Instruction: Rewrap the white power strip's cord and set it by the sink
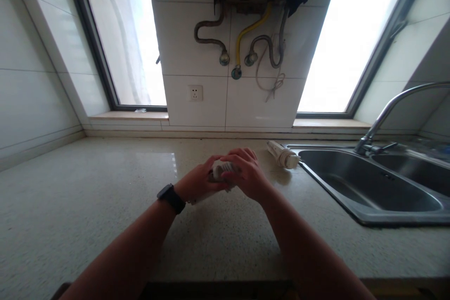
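Both of my hands meet over the middle of the speckled countertop (87, 197). My left hand (197, 182), with a black watch on its wrist, is wrapped round a small white cylindrical object (221, 168). My right hand (246, 173) is closed over the object's top end from the right. Most of the object is hidden by my fingers. A second white cylinder (283, 153), like a filter cartridge, lies on its side on the counter to the right, apart from my hands.
A steel double sink (369, 187) with a curved tap (390, 108) fills the right side. On the tiled back wall hang pipes and hoses (246, 42) under a dark unit, with a socket (195, 93) below. Windows stand on either side.
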Tool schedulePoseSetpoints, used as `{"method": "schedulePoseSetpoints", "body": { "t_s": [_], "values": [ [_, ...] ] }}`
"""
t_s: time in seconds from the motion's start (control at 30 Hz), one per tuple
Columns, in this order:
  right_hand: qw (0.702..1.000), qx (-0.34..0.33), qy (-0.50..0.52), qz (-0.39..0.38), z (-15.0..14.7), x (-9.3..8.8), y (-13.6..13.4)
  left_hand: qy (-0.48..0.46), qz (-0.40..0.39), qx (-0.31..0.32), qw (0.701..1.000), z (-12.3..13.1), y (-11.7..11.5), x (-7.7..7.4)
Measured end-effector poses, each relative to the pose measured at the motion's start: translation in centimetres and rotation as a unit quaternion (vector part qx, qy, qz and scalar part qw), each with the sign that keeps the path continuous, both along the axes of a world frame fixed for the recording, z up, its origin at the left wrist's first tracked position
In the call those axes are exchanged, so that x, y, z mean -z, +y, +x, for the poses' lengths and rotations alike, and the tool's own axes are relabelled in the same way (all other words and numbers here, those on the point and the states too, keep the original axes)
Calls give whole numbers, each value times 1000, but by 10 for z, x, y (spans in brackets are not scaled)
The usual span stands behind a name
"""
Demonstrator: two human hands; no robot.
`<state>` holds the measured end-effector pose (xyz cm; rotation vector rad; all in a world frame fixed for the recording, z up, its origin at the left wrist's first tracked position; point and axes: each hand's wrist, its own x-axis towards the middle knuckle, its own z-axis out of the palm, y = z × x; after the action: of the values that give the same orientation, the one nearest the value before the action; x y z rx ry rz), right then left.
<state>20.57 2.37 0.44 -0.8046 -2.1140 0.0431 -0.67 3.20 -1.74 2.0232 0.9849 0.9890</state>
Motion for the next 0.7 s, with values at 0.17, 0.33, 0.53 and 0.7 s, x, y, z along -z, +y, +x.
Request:
{"method": "schedulePoseSetpoints", "body": {
  "t_s": [0.17,0.33,0.53,0.7],
  "values": [
    [972,-15,221,-77,8,3,12,-92,-73,107,987,0,2,11],
    [896,-214,221,-319,2,16,18,-210,-175,76,959,8,0,16],
    [767,-383,209,-471,-13,30,14,-242,-284,161,914,13,-3,14],
    [756,-404,223,-463,-19,40,18,-194,-348,239,886,10,3,17]
  ]
}}
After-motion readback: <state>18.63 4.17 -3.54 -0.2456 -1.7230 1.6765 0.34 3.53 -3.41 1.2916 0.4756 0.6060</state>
